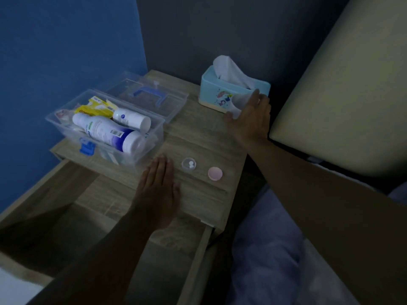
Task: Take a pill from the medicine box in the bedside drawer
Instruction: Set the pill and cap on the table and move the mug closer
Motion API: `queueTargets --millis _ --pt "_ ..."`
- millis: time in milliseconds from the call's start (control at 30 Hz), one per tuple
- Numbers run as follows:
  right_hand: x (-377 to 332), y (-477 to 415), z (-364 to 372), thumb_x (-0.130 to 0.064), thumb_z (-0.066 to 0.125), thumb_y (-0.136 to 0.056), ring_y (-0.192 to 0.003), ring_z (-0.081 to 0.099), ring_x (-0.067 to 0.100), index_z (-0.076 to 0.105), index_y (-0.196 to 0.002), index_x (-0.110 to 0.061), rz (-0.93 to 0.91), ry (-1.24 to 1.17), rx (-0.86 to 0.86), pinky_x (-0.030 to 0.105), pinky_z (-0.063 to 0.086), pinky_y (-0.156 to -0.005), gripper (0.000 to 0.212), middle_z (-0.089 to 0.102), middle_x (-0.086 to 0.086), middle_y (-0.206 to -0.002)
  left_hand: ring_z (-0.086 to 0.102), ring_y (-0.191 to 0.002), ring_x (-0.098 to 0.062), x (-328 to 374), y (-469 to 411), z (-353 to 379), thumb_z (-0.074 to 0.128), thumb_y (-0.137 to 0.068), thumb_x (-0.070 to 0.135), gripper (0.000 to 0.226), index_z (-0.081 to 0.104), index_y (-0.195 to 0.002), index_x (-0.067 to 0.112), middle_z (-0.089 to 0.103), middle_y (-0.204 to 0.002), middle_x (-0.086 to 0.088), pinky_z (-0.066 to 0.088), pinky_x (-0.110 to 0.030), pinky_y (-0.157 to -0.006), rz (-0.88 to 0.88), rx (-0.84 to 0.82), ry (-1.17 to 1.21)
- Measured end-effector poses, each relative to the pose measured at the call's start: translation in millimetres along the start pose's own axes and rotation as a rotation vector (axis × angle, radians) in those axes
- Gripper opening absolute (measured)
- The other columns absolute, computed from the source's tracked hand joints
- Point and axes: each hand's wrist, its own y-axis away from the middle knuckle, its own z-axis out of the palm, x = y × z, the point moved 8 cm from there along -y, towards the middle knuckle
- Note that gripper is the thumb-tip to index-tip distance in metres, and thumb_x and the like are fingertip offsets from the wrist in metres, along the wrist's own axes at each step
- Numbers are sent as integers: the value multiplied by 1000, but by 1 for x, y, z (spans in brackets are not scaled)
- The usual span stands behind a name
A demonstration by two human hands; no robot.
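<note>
The clear medicine box (pixel 154 126) stands open on the bedside table, holding white bottles (pixel 105 132) and yellow packets; its lid (pixel 174 106) with a blue handle lies folded back behind it. In front sits a small clear round pill container (pixel 189 164) with white pills inside, and its pink cap (pixel 215 173) lies to the right. My left hand (pixel 158 188) rests flat, palm down, just left of the container and holds nothing. My right hand (pixel 251 119) is wrapped around a clear cup (pixel 239 102) beside the tissue box.
A light blue tissue box (pixel 211 91) stands at the back right of the wooden tabletop (pixel 198 133). The drawer (pixel 66 216) below is pulled open and dark inside. A bed with a pale headboard (pixel 341 95) lies to the right. The room is dim.
</note>
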Motion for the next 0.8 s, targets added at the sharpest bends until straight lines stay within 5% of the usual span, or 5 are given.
queueTargets --millis 200,367,800 --pt "18 -8 8 -47 73 -77 -143 27 32 8 -157 -1 195 -125 -24 40 34 -115 113 27 17 -154 6 -151 -24 2 2 -2 -2 -89 47 78 11 -154 8 9 -163 -14 5 -37 -123 -10 5 -16" --pt "26 -11 6 -43 82 -70 -135 43 27 31 -149 -6 226 -245 31 37 45 -107 101 41 12 -145 4 -151 -24 2 1 -3 1 -91 47 76 10 -155 8 7 -163 -14 3 -37 -121 -4 3 4" --pt "-32 16 -4 -50 87 -57 -120 55 16 51 -137 -18 -119 -297 -102 38 52 -99 93 59 -1 -129 11 -151 -26 3 2 -5 1 -90 47 77 16 -153 6 15 -162 -18 9 -40 -123 14 16 -7"
